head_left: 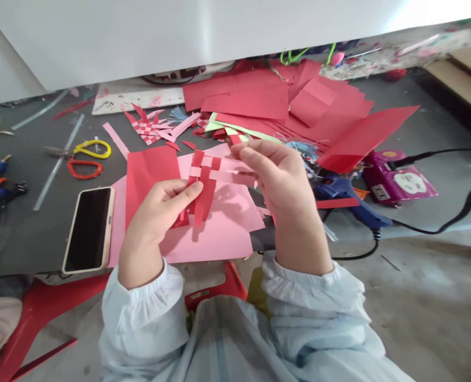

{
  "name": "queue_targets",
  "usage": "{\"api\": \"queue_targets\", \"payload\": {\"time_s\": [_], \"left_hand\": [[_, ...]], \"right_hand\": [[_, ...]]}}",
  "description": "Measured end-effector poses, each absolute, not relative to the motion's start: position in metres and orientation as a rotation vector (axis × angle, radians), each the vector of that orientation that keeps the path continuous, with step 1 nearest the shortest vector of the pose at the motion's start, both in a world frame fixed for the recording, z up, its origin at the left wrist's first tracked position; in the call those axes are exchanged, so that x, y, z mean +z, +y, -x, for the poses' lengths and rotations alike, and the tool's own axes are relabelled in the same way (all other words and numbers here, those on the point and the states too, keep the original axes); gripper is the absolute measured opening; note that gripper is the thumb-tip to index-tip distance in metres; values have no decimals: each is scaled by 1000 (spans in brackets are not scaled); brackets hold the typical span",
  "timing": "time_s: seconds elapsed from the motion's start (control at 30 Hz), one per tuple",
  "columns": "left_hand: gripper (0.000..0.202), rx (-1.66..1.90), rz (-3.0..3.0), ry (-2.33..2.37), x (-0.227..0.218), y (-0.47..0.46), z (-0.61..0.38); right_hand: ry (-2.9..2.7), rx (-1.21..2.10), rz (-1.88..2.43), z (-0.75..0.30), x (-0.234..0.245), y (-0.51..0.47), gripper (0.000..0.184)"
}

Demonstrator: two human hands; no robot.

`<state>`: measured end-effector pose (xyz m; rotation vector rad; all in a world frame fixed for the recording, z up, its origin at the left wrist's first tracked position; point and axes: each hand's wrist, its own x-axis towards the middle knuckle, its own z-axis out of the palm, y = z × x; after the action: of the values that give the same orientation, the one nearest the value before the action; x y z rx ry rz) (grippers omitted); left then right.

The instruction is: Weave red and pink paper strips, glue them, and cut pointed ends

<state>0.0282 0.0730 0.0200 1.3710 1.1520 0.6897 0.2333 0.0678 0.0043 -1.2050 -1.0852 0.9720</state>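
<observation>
Head view looks down on both hands working a woven strip piece of red and pink paper, held up just above a pink sheet on the dark counter. Left hand pinches the lower red strips between thumb and fingers; right hand pinches a pink cross strip at the upper edge (fingers close together, not spread). A red sheet lies on the pink one, beside the left hand. A phone lies near the counter's front edge, left of the pink sheet. Behind the hands a pile of red paper crowds the counter; a finished woven piece sits by it. A blue glue gun and its cord lie close right of the right hand. Scissors with yellow and red handles lie far left, with bare counter around them.
</observation>
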Motion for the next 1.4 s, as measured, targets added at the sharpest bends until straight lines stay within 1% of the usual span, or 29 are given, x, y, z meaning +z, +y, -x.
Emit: {"api": "queue_targets", "payload": {"time_s": [0.1, 0.17, 0.23, 0.3, 0.4, 0.8, 0.87, 0.93, 1.07, 1.23, 1.33, 1.4], "left_hand": [[41, 559, -1434, 1113, 27, 71, -27], [39, 500, -1452, 1068, 30, 71, -27], [40, 470, -1461, 1019, 31, 72, -29], [46, 453, -1480, 988, 31, 72, -30], [54, 438, -1530, 1002, 31, 73, -31], [43, 443, -1541, 1016, 29, 73, -30], [40, 480, -1546, 1049, 29, 72, -31], [35, 604, -1513, 1105, 28, 72, -32], [33, 843, -1385, 1138, 26, 72, -35], [23, 904, -1376, 1130, 24, 72, -37], [23, 963, -1390, 1207, 24, 73, -38], [24, 989, -1375, 1256, 24, 73, -39]], "right_hand": [[-1236, 763, 1249, -240, 11, 63, 32], [-1364, 716, 1279, -242, 16, 59, 30], [-1463, 751, 1290, -240, 21, 55, 26], [-1509, 830, 1281, -238, 24, 53, 20], [-1481, 918, 1255, -235, 25, 53, 18], [-1292, 1036, 1241, -232, 28, 54, 20], [-1315, 1051, 1246, -233, 27, 54, 21], [-1343, 1072, 1248, -233, 26, 54, 22], [-1408, 1123, 1246, -233, 23, 55, 26], [-1482, 1159, 1215, -228, 23, 55, 28], [-1470, 1176, 1222, -226, 24, 55, 26], [-1453, 1187, 1232, -227, 23, 55, 21]]}}
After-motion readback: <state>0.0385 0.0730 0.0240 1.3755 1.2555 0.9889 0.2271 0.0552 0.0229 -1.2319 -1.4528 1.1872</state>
